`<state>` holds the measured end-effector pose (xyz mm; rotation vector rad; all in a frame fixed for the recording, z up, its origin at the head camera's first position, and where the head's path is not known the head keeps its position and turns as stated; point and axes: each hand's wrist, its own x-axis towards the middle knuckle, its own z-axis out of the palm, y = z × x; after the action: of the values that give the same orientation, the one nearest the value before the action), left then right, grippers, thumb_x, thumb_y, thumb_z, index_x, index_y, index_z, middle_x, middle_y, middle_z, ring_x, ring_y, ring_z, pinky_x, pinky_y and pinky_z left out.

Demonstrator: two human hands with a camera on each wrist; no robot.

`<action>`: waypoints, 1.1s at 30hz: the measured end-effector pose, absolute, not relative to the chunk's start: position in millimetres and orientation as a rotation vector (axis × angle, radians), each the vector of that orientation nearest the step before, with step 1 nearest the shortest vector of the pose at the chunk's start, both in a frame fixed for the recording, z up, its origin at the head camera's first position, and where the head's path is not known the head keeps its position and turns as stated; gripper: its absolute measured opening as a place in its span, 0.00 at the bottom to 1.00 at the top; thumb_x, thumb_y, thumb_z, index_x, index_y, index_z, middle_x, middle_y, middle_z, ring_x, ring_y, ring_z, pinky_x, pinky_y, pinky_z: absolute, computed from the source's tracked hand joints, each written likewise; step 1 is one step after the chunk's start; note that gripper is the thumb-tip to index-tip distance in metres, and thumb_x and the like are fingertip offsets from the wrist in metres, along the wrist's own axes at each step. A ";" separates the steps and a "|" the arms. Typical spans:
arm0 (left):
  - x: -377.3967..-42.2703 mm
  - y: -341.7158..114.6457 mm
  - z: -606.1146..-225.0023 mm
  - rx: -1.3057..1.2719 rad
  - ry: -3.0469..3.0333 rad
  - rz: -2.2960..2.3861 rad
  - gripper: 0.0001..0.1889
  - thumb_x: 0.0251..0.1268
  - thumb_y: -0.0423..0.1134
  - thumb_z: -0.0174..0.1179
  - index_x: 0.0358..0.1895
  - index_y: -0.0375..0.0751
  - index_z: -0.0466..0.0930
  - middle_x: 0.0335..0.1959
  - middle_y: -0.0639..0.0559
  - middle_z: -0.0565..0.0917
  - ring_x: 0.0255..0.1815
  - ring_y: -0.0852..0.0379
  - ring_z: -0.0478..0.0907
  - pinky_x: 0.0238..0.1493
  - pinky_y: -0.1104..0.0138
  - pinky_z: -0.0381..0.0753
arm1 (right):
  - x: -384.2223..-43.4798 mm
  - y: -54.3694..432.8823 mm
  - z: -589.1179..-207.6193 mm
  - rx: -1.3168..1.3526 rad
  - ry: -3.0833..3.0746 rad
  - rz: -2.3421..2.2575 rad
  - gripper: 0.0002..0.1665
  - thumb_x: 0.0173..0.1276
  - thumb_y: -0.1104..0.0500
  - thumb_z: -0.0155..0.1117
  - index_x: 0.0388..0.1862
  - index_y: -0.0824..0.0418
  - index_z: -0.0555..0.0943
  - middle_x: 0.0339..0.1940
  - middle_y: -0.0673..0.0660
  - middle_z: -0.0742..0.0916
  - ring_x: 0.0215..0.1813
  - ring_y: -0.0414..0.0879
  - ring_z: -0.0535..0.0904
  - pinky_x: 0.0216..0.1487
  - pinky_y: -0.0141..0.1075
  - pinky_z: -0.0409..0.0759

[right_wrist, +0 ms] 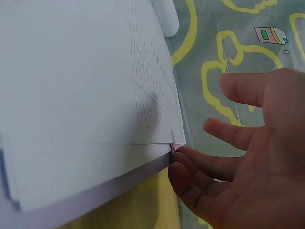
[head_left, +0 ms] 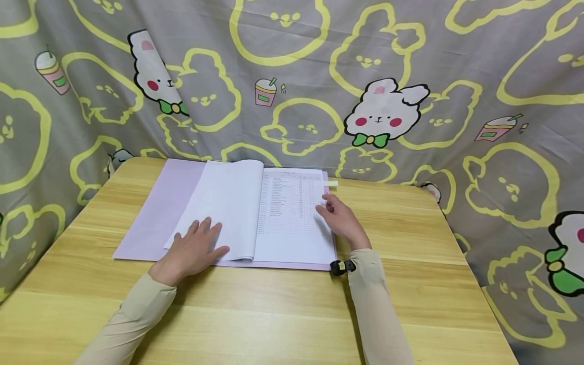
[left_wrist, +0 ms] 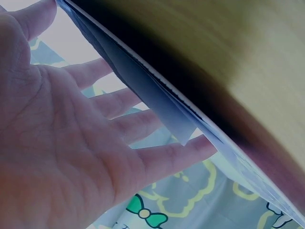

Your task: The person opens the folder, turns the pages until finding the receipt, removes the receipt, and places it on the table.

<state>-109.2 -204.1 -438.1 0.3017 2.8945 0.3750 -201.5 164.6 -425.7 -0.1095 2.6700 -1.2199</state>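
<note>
An open folder with a lilac cover point(head_left: 155, 213) lies on the table, holding white sheets. Its left-hand pages point(head_left: 228, 203) look blank and curve up toward the fold; the right-hand page point(head_left: 287, 243) carries a printed table of small text. Across the lower left pages rests my left hand point(head_left: 193, 251), fingers spread and straight. In the left wrist view the fingers point(left_wrist: 176, 157) reach over the paper's edge. My right hand point(head_left: 342, 220) is at the right edge of the printed page, fingers loosely bent. The right wrist view shows its lower fingertips by a small pink tab point(right_wrist: 176, 147), thumb apart.
A pale yellow tab point(head_left: 331, 183) sticks out at the folder's upper right. The wooden table point(head_left: 410, 238) reaches back to a grey curtain point(head_left: 310, 81) with cartoon prints. A black wrist strap point(head_left: 342, 267) sits at the right sleeve.
</note>
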 end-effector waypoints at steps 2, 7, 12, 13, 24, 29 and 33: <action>-108.9 -203.9 -437.7 0.303 2.894 0.375 0.39 0.76 0.59 0.53 0.78 0.34 0.61 0.78 0.25 0.57 0.76 0.20 0.53 0.60 0.20 0.56 | -202.4 164.9 -427.8 -0.109 2.669 -1.208 0.34 0.80 0.45 0.54 0.78 0.59 0.65 0.74 0.68 0.73 0.75 0.61 0.69 0.74 0.58 0.66; -107.8 -202.8 -436.8 0.308 2.898 0.373 0.39 0.76 0.59 0.54 0.78 0.34 0.62 0.78 0.26 0.58 0.76 0.20 0.54 0.59 0.20 0.58 | -204.1 165.2 -434.1 -0.103 2.664 -1.160 0.35 0.80 0.44 0.54 0.78 0.59 0.65 0.71 0.67 0.75 0.68 0.60 0.72 0.70 0.57 0.70; -107.0 -202.9 -436.6 0.310 2.903 0.363 0.39 0.75 0.60 0.54 0.77 0.34 0.63 0.78 0.25 0.58 0.75 0.19 0.55 0.58 0.20 0.59 | -204.6 164.6 -437.7 -0.098 2.661 -1.141 0.36 0.79 0.43 0.55 0.78 0.58 0.65 0.69 0.66 0.76 0.63 0.58 0.73 0.66 0.54 0.72; -107.1 -202.9 -436.7 0.309 2.904 0.364 0.39 0.75 0.60 0.54 0.77 0.34 0.63 0.78 0.25 0.58 0.75 0.19 0.55 0.58 0.20 0.59 | -204.5 164.6 -438.0 -0.098 2.664 -1.136 0.36 0.79 0.43 0.55 0.78 0.58 0.65 0.69 0.66 0.76 0.63 0.58 0.73 0.66 0.54 0.72; -107.3 -202.4 -436.6 0.299 2.894 0.362 0.39 0.75 0.59 0.54 0.77 0.34 0.62 0.78 0.25 0.58 0.76 0.20 0.54 0.59 0.20 0.58 | -203.1 163.2 -436.1 -0.122 2.684 -1.119 0.34 0.79 0.44 0.56 0.77 0.58 0.66 0.63 0.64 0.79 0.56 0.56 0.74 0.59 0.50 0.75; -106.8 -202.5 -435.8 0.305 2.901 0.357 0.39 0.75 0.60 0.54 0.77 0.34 0.63 0.78 0.25 0.58 0.75 0.20 0.55 0.59 0.20 0.59 | -202.3 162.9 -432.7 -0.131 2.694 -1.147 0.34 0.79 0.44 0.55 0.77 0.58 0.67 0.60 0.63 0.79 0.54 0.56 0.74 0.56 0.48 0.74; -107.2 -201.9 -435.9 0.300 2.900 0.359 0.39 0.75 0.59 0.54 0.77 0.34 0.62 0.78 0.26 0.58 0.76 0.20 0.54 0.59 0.20 0.58 | -201.2 162.1 -429.8 -0.122 2.695 -1.152 0.34 0.79 0.44 0.55 0.77 0.57 0.67 0.63 0.63 0.79 0.57 0.56 0.74 0.60 0.51 0.74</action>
<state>-107.2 -201.9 -435.9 0.3005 2.8996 0.3588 -201.2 162.1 -429.8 -0.1222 2.6946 -1.1519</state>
